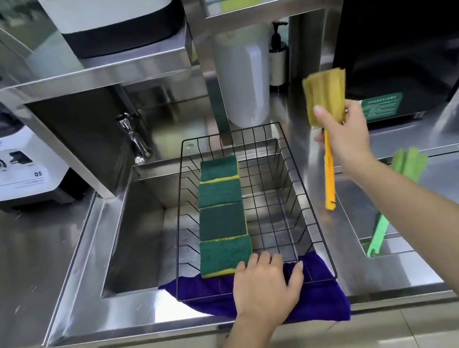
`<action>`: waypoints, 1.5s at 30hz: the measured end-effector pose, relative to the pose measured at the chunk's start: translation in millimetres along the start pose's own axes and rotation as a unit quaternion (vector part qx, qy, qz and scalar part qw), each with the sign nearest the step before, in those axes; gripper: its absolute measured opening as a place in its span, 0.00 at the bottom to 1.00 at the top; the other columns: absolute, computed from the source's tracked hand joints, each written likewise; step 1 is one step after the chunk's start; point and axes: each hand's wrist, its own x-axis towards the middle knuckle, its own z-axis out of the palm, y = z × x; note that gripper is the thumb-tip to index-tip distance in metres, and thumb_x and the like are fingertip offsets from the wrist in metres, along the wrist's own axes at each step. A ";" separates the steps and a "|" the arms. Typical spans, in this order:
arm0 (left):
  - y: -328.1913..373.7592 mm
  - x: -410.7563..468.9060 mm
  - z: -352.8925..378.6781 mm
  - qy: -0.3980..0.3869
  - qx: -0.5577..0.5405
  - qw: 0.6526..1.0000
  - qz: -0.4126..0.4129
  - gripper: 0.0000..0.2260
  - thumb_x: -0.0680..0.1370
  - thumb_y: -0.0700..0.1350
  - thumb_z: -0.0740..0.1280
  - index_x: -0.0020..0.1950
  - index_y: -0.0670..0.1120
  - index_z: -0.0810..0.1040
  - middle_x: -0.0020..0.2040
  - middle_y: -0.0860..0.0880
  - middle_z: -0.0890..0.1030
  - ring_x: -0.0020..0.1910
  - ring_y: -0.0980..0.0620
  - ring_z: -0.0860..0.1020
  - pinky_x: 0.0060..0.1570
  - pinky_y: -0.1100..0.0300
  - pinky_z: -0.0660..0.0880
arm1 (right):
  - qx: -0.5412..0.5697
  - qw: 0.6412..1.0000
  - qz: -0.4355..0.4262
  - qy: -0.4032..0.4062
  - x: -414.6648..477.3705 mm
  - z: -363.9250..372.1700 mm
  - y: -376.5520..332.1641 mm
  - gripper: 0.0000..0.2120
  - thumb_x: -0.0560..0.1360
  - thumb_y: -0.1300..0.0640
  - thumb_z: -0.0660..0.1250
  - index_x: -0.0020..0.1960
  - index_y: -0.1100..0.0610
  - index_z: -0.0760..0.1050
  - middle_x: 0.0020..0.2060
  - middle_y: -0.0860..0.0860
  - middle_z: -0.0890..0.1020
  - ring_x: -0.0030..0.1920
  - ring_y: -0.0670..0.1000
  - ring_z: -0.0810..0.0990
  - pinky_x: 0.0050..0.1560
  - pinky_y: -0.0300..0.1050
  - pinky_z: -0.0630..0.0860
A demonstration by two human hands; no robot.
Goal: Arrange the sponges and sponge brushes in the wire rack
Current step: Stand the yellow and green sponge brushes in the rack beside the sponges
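A black wire rack [297, 180] sits over the steel sink, its near end on a purple cloth [317, 296]. Several green-topped yellow sponges [222, 221] lie in a row down the rack's left half. My left hand [267, 282] rests flat on the rack's near edge, beside the nearest sponge. My right hand [344, 135] holds a yellow sponge brush [327, 98] in the air to the right of the rack, sponge head up and orange handle pointing down. A green sponge brush [407, 165] lies on the counter at the right, partly hidden by my right forearm.
The sink basin [131, 252] lies under the rack, with a tap [133, 138] at its back left. A white blender base [6, 170] stands at the left, a pump bottle [277, 55] and a white container behind the rack, and a black appliance [397, 21] at the right.
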 end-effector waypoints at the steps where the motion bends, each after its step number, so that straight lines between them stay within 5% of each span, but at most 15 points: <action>1: -0.1 -0.6 0.1 0.001 -0.002 1.000 -0.002 0.21 0.74 0.59 0.56 0.32 0.46 0.78 0.31 0.49 0.78 0.31 0.48 0.76 0.31 0.54 0.73 | 0.048 0.999 -0.004 -0.003 -0.9 4.8 -8.3 0.14 0.75 0.48 0.65 0.55 0.54 0.65 0.42 0.49 0.78 0.34 0.50 0.77 0.36 0.46 0.76; 5: -1.6 -1.7 0.9 0.001 -0.008 1.000 -0.002 0.21 0.75 0.59 0.56 0.33 0.46 0.78 0.31 0.49 0.78 0.31 0.48 0.76 0.32 0.55 0.73 | 0.104 0.994 -0.044 -0.003 -7.6 27.6 -28.0 0.13 0.77 0.48 0.62 0.55 0.53 0.62 0.44 0.47 0.76 0.34 0.49 0.80 0.34 0.41 0.79; 8: -1.9 -1.5 0.1 -0.001 -0.005 1.000 0.000 0.22 0.75 0.59 0.55 0.34 0.46 0.78 0.31 0.49 0.79 0.32 0.48 0.76 0.32 0.55 0.73 | 0.054 0.997 -0.057 0.004 -6.6 43.0 -25.4 0.15 0.74 0.42 0.63 0.49 0.50 0.63 0.43 0.48 0.76 0.38 0.51 0.79 0.40 0.46 0.78; 12: -2.4 -1.8 -0.4 -0.005 -0.001 1.000 0.004 0.22 0.75 0.60 0.55 0.34 0.46 0.78 0.31 0.49 0.79 0.32 0.48 0.76 0.31 0.55 0.73 | -0.045 0.995 0.044 -0.076 -11.0 64.4 5.3 0.18 0.74 0.42 0.63 0.49 0.54 0.62 0.39 0.51 0.72 0.32 0.51 0.75 0.19 0.39 0.73; 16: -2.2 -2.1 -3.6 -0.019 -0.007 1.000 0.001 0.22 0.76 0.59 0.54 0.36 0.47 0.80 0.33 0.49 0.80 0.33 0.49 0.76 0.32 0.54 0.74 | -0.125 0.967 0.166 -0.145 -25.5 76.0 45.9 0.22 0.74 0.44 0.65 0.55 0.57 0.60 0.39 0.51 0.71 0.32 0.51 0.75 0.22 0.40 0.78; 22: -4.2 -1.2 -3.1 -0.031 -0.017 0.999 0.012 0.22 0.76 0.59 0.54 0.36 0.47 0.79 0.33 0.49 0.80 0.34 0.49 0.76 0.33 0.55 0.73 | -0.147 0.928 0.253 -0.229 -35.0 100.1 81.3 0.17 0.75 0.66 0.66 0.59 0.60 0.62 0.48 0.55 0.74 0.38 0.50 0.76 0.30 0.43 0.80; 30: -3.9 0.3 -4.0 -0.068 -0.017 0.997 0.018 0.23 0.76 0.59 0.53 0.36 0.47 0.79 0.33 0.49 0.80 0.34 0.49 0.77 0.33 0.53 0.74 | -0.273 0.882 0.256 -0.288 -46.0 98.8 98.7 0.19 0.74 0.62 0.69 0.60 0.61 0.63 0.35 0.55 0.76 0.29 0.50 0.76 0.28 0.44 0.80; 39: -1.8 1.5 -6.2 -0.093 -0.005 0.996 0.016 0.22 0.76 0.59 0.54 0.35 0.47 0.79 0.32 0.49 0.79 0.33 0.49 0.76 0.32 0.53 0.74 | -0.373 0.845 0.207 -0.322 -44.2 95.7 91.1 0.21 0.75 0.53 0.68 0.62 0.60 0.63 0.38 0.55 0.76 0.33 0.51 0.77 0.35 0.48 0.81; 43: -1.0 2.1 -7.4 -0.121 -0.001 0.993 0.012 0.24 0.77 0.60 0.52 0.37 0.47 0.80 0.34 0.49 0.80 0.35 0.48 0.77 0.35 0.51 0.74 | -0.360 0.867 0.167 -0.300 -40.0 92.1 73.5 0.16 0.76 0.53 0.64 0.58 0.60 0.65 0.37 0.54 0.76 0.34 0.53 0.77 0.41 0.52 0.81; 45: 2.3 4.5 -12.5 -0.145 -0.020 0.989 -0.002 0.31 0.79 0.64 0.42 0.46 0.46 0.79 0.43 0.47 0.81 0.44 0.46 0.77 0.44 0.48 0.73 | -0.325 0.898 0.125 -0.269 -33.0 86.3 58.8 0.13 0.76 0.52 0.64 0.57 0.58 0.68 0.41 0.56 0.79 0.37 0.55 0.79 0.42 0.53 0.81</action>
